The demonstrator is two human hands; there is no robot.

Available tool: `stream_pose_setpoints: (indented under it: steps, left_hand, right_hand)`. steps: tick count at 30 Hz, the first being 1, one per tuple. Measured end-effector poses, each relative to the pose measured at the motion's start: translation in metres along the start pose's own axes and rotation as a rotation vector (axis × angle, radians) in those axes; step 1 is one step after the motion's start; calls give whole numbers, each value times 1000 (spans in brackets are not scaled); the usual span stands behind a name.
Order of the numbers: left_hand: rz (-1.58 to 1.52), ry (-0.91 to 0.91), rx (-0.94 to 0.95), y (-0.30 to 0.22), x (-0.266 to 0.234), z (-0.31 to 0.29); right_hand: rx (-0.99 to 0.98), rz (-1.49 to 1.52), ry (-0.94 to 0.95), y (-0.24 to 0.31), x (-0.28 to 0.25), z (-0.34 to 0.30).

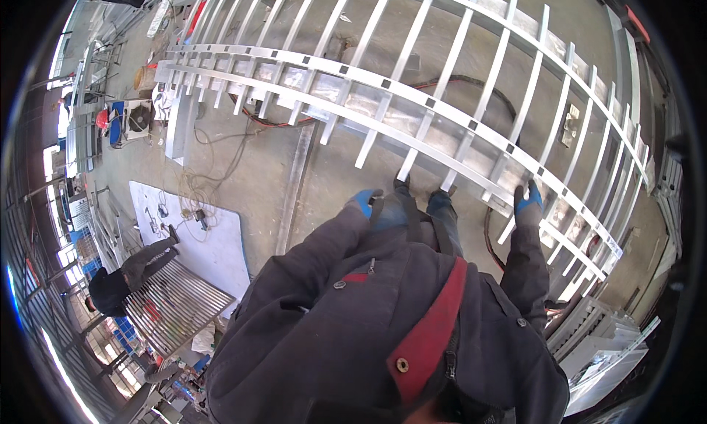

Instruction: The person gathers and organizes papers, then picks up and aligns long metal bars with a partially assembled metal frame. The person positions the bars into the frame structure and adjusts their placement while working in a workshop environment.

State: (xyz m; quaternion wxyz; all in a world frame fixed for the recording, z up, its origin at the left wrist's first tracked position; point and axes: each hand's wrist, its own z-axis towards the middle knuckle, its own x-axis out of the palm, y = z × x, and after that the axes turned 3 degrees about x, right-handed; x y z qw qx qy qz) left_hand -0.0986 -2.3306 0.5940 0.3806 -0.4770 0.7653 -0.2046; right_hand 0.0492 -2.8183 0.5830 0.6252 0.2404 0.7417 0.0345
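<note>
A long metal frame stretches across the view in front of me, with pale silver rails and many evenly spaced crossbars. My right hand, in a blue and dark glove, lies over its near rail on the right side. The thumb and fingers are apart, and whether they press on the metal is hard to see. In a matching glove, my left hand hangs beside my left thigh, short of the frame. Its fingers are loosely bent and apart, with nothing visible in them.
Dark cables run over the concrete floor beneath the frame. To the left, a white board carries coiled wire and small tools. Another person is beside a slatted metal panel. Stacked metal panels stand at lower right.
</note>
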Motion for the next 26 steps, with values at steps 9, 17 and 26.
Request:
stream_pose_setpoints:
  steps: [9,17,26]
  left_hand:
    - [474,-530,-95,-28,14,84]
    - [388,-369,-281,48,1,158]
    - [430,-229,-361,78,-19,192]
  right_hand:
    - [10,33,376,22,4,-5]
    - [-7,33,276,14,-14,-8]
    - [-270,-523,268,31,8,99]
